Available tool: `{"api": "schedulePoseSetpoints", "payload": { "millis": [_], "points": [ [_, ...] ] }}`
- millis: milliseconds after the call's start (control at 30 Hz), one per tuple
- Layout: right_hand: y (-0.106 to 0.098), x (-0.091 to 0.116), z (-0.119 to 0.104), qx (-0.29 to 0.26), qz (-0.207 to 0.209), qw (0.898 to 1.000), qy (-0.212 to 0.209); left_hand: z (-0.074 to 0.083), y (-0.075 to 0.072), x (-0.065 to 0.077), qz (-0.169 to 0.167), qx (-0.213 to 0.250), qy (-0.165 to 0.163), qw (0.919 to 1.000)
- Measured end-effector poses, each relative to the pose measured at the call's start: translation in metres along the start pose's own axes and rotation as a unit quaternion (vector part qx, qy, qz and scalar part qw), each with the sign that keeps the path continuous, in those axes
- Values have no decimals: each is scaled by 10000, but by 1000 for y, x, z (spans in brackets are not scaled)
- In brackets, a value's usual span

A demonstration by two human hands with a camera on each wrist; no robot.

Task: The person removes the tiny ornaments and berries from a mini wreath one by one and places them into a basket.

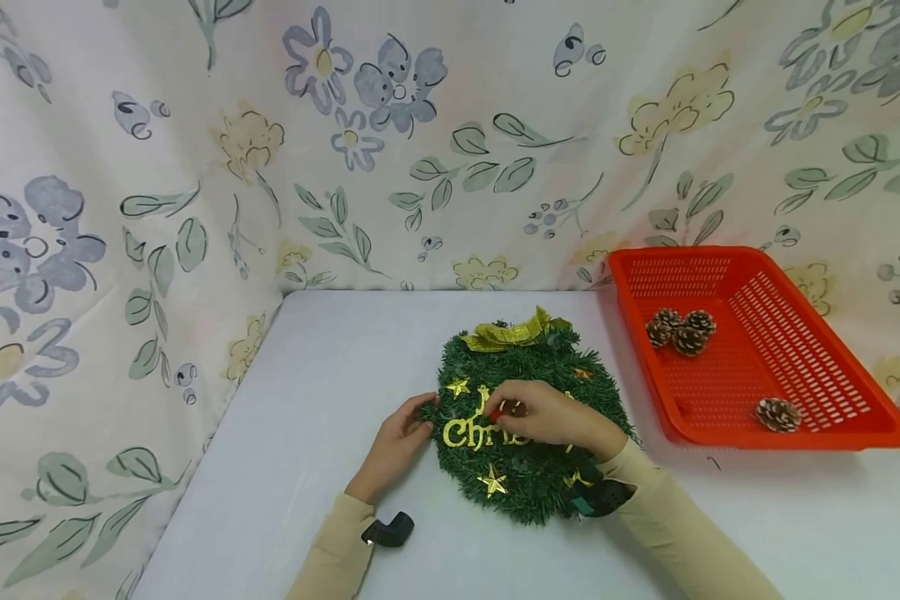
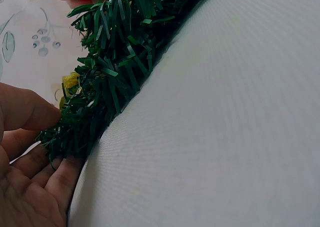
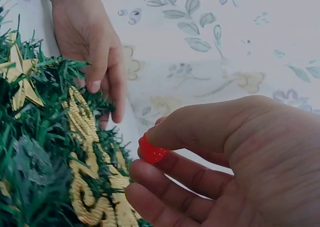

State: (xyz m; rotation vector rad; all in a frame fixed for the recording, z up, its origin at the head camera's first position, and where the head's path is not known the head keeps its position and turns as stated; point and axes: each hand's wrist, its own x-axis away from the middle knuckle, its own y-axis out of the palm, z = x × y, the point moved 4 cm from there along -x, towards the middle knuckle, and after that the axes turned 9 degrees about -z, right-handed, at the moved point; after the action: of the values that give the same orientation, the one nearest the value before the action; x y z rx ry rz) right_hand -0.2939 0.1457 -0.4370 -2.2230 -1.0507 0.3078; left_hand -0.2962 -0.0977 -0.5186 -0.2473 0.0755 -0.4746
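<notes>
A green tinsel wreath (image 1: 528, 496) lies on the white table, bearing gold "Christmas"-style lettering (image 1: 461, 433), gold stars (image 1: 492, 481) and a gold bow (image 1: 513, 333) at its far edge. At the wreath's left edge, my left hand (image 1: 397, 442) grips the tinsel, thumb above and fingers below in the left wrist view. My right hand (image 1: 555, 417) is over the lettering. Between thumb and forefinger it pinches a small red berry (image 3: 152, 150) with a bumpy surface. Part of the lettering is hidden behind the right hand.
On the right stands a red plastic basket (image 1: 648, 375) with slotted walls. Several pine cones (image 1: 690, 340) cluster at its left, and a single pine cone (image 1: 778, 414) lies near its front. A floral curtain (image 1: 450, 183) hangs behind the white table (image 1: 330, 358).
</notes>
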Motion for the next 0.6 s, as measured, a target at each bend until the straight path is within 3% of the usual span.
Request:
{"api": "schedulePoseSetpoints", "payload": {
  "millis": [600],
  "points": [
    [-22,13,-11,351,248,9990,105,-2,0,0,-43,-37,-101,9999]
  ]
}}
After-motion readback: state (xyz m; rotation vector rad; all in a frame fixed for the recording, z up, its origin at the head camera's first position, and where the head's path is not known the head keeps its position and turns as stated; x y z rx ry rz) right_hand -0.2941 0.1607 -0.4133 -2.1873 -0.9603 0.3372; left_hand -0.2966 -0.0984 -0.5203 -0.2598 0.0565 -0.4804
